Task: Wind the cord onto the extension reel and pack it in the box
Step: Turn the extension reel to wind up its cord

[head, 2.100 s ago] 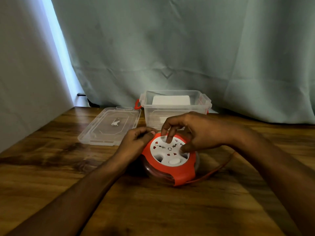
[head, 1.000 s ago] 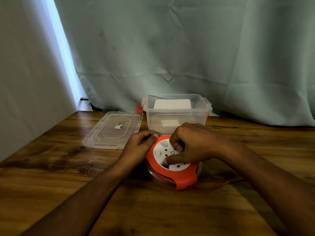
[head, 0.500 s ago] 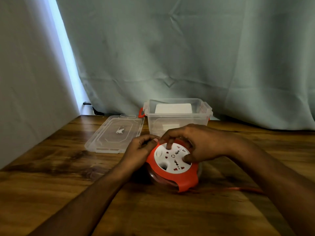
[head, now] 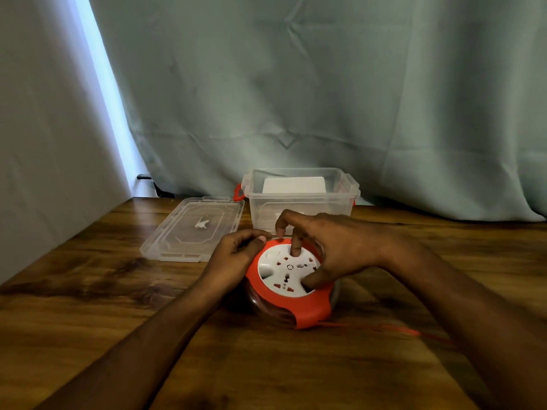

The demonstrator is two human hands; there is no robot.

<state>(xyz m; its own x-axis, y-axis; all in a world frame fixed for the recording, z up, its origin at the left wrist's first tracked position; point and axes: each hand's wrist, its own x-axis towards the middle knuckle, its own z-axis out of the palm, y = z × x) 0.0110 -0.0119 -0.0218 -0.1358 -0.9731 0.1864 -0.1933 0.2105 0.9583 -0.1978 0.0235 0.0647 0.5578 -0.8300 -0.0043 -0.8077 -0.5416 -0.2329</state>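
Note:
A round extension reel (head: 288, 294) with an orange frame and a white socket face lies flat on the wooden table. My left hand (head: 236, 254) grips its left rim, thumb on top. My right hand (head: 328, 247) curls over the white face, with fingertips in its recesses and the thumb at the lower right. A thin orange cord (head: 384, 328) runs from under the reel's front to the right and passes under my right forearm. The clear plastic box (head: 300, 199) stands open just behind the reel.
The box's clear lid (head: 194, 229) lies flat on the table to the left of the box. Something white sits inside the box. A grey-green curtain hangs behind the table, and a pale wall closes off the left side.
My right hand has turned the white socket face round, its fingers shifting from the near side to the far side. The loose cord now lies lower and straighter. My left hand keeps its hold.

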